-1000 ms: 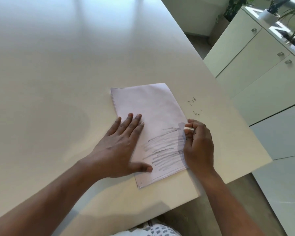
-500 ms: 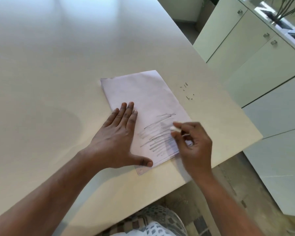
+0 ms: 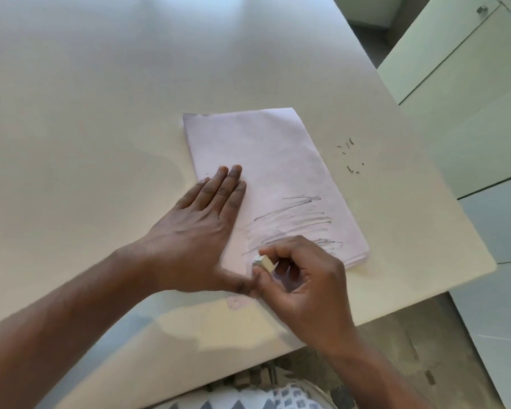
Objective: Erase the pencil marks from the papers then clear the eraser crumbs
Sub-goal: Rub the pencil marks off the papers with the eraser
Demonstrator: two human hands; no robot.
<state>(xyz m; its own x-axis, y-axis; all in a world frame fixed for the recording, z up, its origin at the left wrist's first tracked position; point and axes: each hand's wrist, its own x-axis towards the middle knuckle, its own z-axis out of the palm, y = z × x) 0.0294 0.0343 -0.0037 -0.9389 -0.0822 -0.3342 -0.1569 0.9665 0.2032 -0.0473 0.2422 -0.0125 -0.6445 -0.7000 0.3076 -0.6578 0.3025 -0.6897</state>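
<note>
Stack of papers is lying tilted on the pale worktop, near its front right corner. Pencil marks are covering the lower half of the top sheet. Left hand is lying flat, fingers straight and together, pressing the stack's left edge, thumb spread toward the lower corner. Right hand is curling over the stack's lower edge, thumb and fingers pinching a small white eraser, its tip touching the paper at the bottom of the scribble, just beside the left thumb. Eraser crumbs are sitting on the worktop, right of the stack and apart from it. Pale cabinets are standing beyond the worktop's right edge.
</note>
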